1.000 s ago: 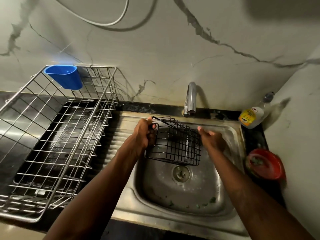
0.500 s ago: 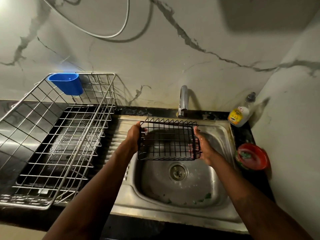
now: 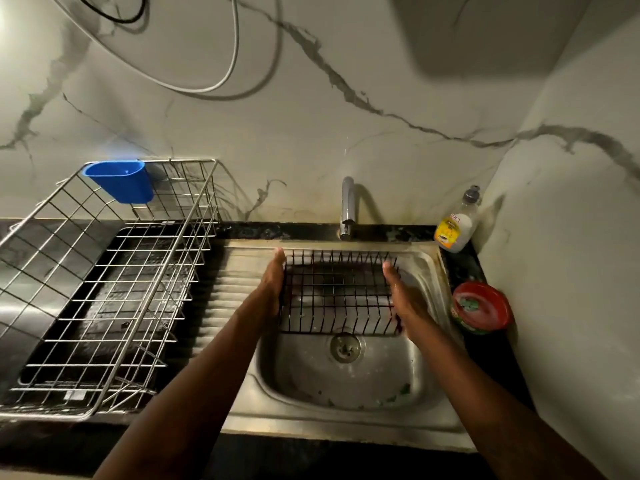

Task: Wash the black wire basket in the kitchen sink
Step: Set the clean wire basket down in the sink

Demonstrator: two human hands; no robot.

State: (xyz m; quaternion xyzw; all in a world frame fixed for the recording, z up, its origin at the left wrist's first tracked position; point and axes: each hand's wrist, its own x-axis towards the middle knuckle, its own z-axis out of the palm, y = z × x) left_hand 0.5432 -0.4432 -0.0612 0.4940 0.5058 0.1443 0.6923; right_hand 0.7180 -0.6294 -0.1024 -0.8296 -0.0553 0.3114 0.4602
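I've just got my left hand (image 3: 273, 287) and right hand (image 3: 405, 301) pressed flat against the basket (image 3: 337, 296) over the sink (image 3: 346, 379), nothing curled, so that grip might slip if wet.

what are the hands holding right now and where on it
The black wire basket, carried over the sink between both hands: left hand flat against its left end, right hand flat against its right end.

the black wire basket (image 3: 337, 292) has been turned level and is now pressed between the flattened left hand (image 3: 273, 287) and right hand (image 3: 403, 299).
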